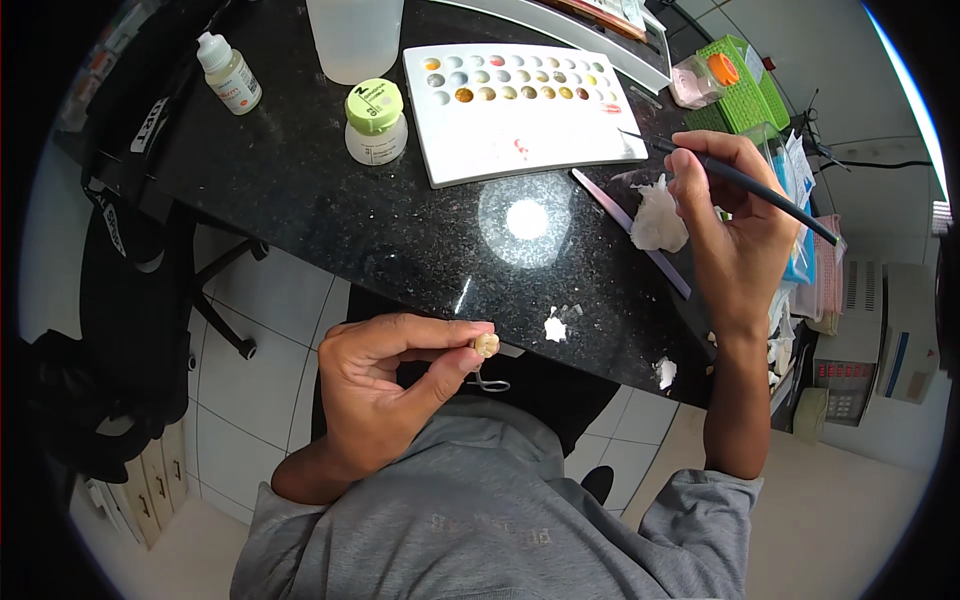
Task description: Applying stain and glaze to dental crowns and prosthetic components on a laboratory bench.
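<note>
Between the thumb and forefinger of my left hand [380, 385] is a small cream-yellow dental crown [487, 345], held just off the bench's near edge. A bent metal wire [492, 385] shows below it; whether the two are joined I cannot tell. My right hand [742, 245] grips a dark-handled fine brush [775, 194] like a pen. Its thin tip points left, at the right end of a white mixing palette [465, 155], and seems to touch it. Rows of round wells there hold yellow, brown, grey and red pastes, and reddish smears mark the flat part.
Crumpled tissue [658, 218] and a pale purple file-like strip [610, 202] lie by my right hand. A green-lidded jar [377, 125], a white dropper bottle [229, 75] and a translucent cup [357, 40] stand left of the palette. A green basket [745, 85] is at the back right.
</note>
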